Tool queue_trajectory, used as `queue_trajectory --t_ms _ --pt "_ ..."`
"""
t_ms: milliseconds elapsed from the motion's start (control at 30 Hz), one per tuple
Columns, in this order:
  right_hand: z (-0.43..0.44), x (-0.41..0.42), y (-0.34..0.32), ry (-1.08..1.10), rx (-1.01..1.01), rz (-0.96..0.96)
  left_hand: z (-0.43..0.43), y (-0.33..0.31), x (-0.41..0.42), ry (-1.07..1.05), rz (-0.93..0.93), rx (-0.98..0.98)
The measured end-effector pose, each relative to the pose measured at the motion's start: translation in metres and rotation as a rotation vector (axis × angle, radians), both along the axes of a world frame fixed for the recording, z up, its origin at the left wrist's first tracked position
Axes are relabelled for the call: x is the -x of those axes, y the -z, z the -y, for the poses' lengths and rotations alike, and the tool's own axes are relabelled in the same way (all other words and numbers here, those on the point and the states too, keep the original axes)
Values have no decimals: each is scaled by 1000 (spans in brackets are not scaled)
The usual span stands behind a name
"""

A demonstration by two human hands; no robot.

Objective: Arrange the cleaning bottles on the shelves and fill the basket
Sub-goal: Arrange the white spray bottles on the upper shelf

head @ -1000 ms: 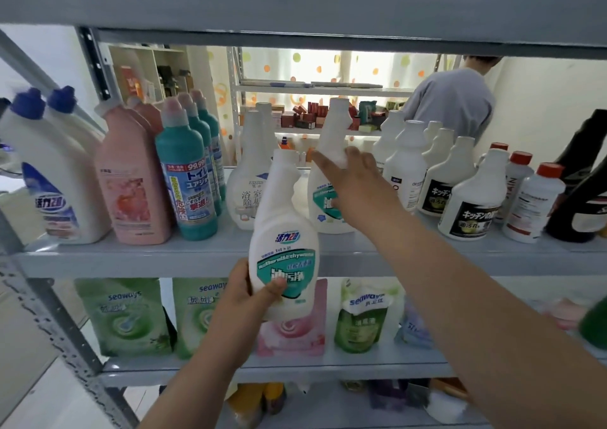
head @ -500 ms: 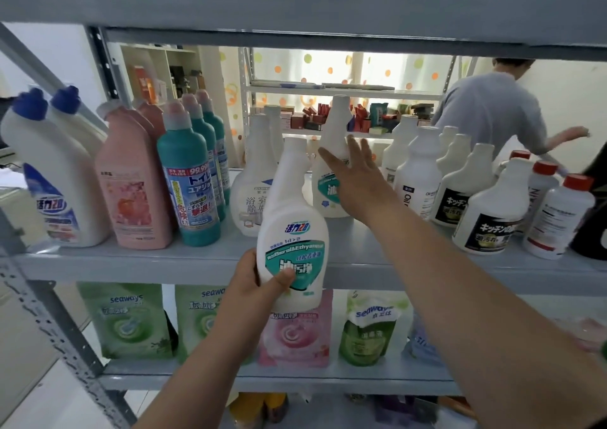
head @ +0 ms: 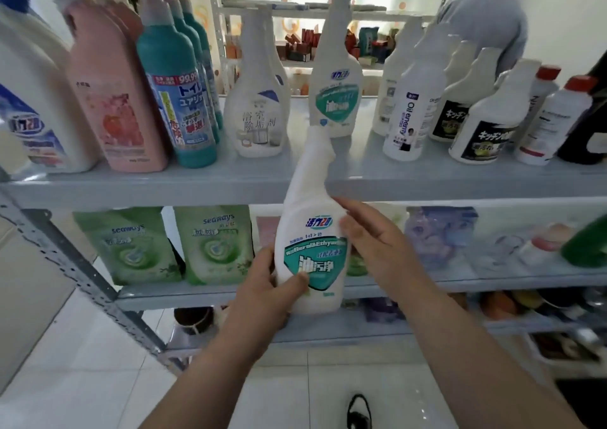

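My left hand (head: 269, 284) grips a white bottle with a teal label (head: 312, 231) from its lower left, in front of the grey shelf (head: 230, 182) and below its front edge. My right hand (head: 371, 241) touches the bottle's right side with fingers curved against it. A matching white and teal bottle (head: 335, 80) stands upright on the shelf behind. To its left stand a white bathroom-cleaner bottle (head: 258, 100), teal bottles (head: 177, 87), pink bottles (head: 111, 93) and a white and blue bottle (head: 29, 107).
White bottles with black labels (head: 483, 126) and red-capped bottles (head: 551, 120) fill the shelf's right side. Green refill pouches (head: 210, 244) stand on the lower shelf. A person in grey (head: 483, 25) stands behind the rack. White tiled floor (head: 82, 363) lies below.
My right hand left the bottle standing on the shelf and came down onto the held bottle. My left hand lowered the held bottle below the shelf edge. The view tilted down.
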State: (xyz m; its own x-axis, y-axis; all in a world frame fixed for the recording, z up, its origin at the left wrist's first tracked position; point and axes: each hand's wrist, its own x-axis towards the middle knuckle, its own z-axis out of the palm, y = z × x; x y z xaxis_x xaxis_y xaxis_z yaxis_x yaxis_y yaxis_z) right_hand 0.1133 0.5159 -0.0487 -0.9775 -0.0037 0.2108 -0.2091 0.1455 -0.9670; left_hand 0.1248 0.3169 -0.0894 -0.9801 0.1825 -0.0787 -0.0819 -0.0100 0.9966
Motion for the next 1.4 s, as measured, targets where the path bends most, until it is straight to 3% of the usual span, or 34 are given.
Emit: queue_trajectory --t_ms 167,233,367,467,567,700,833,933,1067,1233,1400 --pt "-1 -39 36 98 319 273 -5 30 -37 80 315 -100" --pt "-3 -51 45 108 504 456 -9 38 -52 171 425 -39" --pt "-16 -76 57 -47 723 659 -15 54 -66 349 305 134" --pt "-35 -88 63 -256 696 482 -19 57 -66 394 147 238" --pt "-58 -105 67 -365 517 296 -30 57 -63 395 28 351" --pt "-90 -129 76 -185 447 129 -71 58 -79 159 -120 377" --pt "-112 -147 83 7 632 88 -133 64 -114 205 -439 616" --pt "-130 -160 89 28 559 85 -171 76 -128 128 -581 723" --pt "-179 -167 86 -127 288 177 -187 83 -150 201 -290 603" --pt "-217 -169 90 -70 117 315 -198 88 -192 108 164 346" --pt "-221 -169 106 -94 340 570 -223 78 -219 -142 502 95"
